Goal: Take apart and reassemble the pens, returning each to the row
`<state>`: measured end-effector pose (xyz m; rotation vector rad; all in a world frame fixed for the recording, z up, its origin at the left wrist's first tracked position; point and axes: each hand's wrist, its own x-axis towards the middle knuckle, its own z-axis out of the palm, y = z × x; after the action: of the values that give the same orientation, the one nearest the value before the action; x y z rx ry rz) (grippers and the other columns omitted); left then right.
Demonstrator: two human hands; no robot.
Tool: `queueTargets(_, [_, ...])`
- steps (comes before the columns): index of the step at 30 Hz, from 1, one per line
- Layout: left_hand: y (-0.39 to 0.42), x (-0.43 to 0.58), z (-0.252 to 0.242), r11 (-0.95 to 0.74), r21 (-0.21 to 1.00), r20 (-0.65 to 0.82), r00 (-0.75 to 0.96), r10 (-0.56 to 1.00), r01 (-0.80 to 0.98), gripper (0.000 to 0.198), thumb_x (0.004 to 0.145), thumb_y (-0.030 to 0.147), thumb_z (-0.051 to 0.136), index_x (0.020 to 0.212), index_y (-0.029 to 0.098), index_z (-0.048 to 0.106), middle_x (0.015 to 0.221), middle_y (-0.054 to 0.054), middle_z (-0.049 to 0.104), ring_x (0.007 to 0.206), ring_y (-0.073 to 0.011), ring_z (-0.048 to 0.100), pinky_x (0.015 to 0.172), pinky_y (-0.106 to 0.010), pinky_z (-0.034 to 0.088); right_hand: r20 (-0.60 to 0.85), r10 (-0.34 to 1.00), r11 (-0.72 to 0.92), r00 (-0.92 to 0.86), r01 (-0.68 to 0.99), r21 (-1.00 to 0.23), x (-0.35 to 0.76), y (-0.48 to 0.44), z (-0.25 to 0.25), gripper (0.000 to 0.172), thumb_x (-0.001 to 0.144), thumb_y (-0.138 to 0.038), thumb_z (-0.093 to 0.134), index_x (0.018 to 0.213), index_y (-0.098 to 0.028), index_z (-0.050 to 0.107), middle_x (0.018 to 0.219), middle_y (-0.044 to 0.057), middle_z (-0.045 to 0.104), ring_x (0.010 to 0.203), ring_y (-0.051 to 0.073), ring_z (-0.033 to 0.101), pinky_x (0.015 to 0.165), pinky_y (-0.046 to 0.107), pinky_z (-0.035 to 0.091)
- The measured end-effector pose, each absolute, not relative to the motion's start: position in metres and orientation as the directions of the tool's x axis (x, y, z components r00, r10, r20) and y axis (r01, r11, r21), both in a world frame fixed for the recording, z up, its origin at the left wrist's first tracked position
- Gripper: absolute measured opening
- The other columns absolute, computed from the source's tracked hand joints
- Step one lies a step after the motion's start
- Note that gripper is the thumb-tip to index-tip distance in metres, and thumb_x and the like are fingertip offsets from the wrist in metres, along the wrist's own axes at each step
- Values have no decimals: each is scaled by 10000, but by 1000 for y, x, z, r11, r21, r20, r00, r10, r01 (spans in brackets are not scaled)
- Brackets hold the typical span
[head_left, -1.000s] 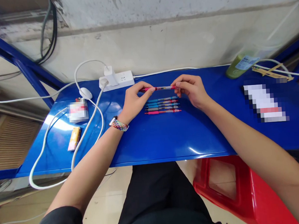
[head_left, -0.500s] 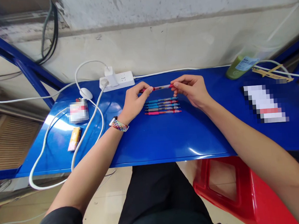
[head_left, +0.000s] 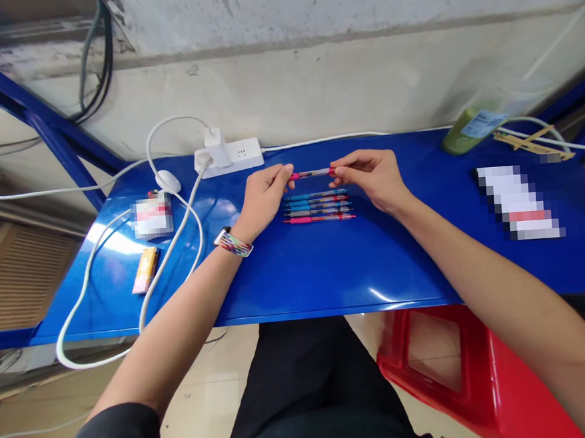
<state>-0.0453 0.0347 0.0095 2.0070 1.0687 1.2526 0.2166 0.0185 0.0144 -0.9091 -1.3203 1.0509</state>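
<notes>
**Pink-ended pen pinched at both ends, just beyond the row of pens**

Pen lies level, side to side, between the two sets of fingers; looks lifted clear of the table, though how high is hard to tell. Left hand: thumb and fingers closed on the pen near its pink grip. Right hand: thumb and fingers pinching the opposite, pink-tipped end. Clear barrel bare between them. Row of pens on the near side of the fingers, untouched as far as can be seen.

Handling, by judgement: very light, stiff, no give along its length. Smooth barrel likely slick and apt to roll if let down loose; the coloured grip probably the surest hold. Clear plastic should stand ordinary pressure, might crack if bent hard. Best taken by thumb and fingertip at the grip, other fingers steadying the far end.

Against the frame a second ago: left fingertips sit farther left, baring more pink grip on their inner side; the tip that poked out beyond them is now hidden. Right fingers slightly farther left too. Row of pens unchanged.
</notes>
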Motion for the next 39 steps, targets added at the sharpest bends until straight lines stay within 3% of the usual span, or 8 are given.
queueTargets(7, [33,-42,8,-595,761,549,233,803,257,253,1058,457,827,1216,259,824,979,-23,806,813,-172,702,783,-317,554,262,965,262,17,-126,-957,216,21,15,390,717,-524,1101,884,-238,894,825,25,833,685,172,770,757,376,765])
queueTargets(13, [36,-43,10,-592,756,543,235,806,279,122,1060,327,800,1126,249,866,1066,-41,869,871,-180,736,809,-324,563,231,972,233,32,-182,-955,218,22,14,398,706,-533,1100,860,-231,890,781,24,803,689,168,754,742,368,763])
queueTargets(19, [34,-42,12,-557,759,512,218,831,338,650,1165,631,620,674,223,745,666,-25,717,662,-146,663,735,-329,512,236,972,235,15,-166,-958,218,21,17,398,682,-502,1116,896,-252,890,826,9,813,736,181,781,864,418,776])
queueTargets(24, [34,-44,13,-527,781,484,207,850,337,750,1135,779,565,667,237,786,578,-20,659,583,-142,624,664,-329,496,204,978,192,-46,-191,-963,219,19,20,477,650,-571,1125,914,-247,896,811,10,813,686,165,748,789,405,774])
queueTargets(29, [36,-46,10,-444,818,412,166,896,367,833,1162,755,518,527,239,672,440,-12,525,493,-142,571,627,-328,509,185,980,169,-78,-176,-970,221,20,20,508,617,-561,1148,913,-240,888,849,24,830,754,195,800,868,422,776])
queueTargets(33, [38,-47,9,-436,846,404,164,900,308,692,1184,716,486,806,236,812,554,-11,622,582,-159,641,672,-327,550,199,976,182,-84,-176,-967,221,20,19,497,621,-551,1146,913,-241,888,868,26,838,771,200,810,879,424,776])
queueTargets(36, [39,-47,10,-496,845,455,222,863,197,405,1111,637,699,1264,276,805,702,16,672,691,-173,688,742,-332,583,201,979,190,-40,-185,-964,220,20,18,459,637,-526,1135,907,-240,898,849,22,831,734,176,781,830,387,771])
queueTargets(39, [40,-47,11,-532,833,493,234,838,151,451,969,517,914,1326,300,743,813,18,717,762,-178,699,791,-341,594,189,982,189,19,-195,-962,220,21,18,397,668,-493,1117,883,-246,894,820,10,810,702,154,740,800,366,765])
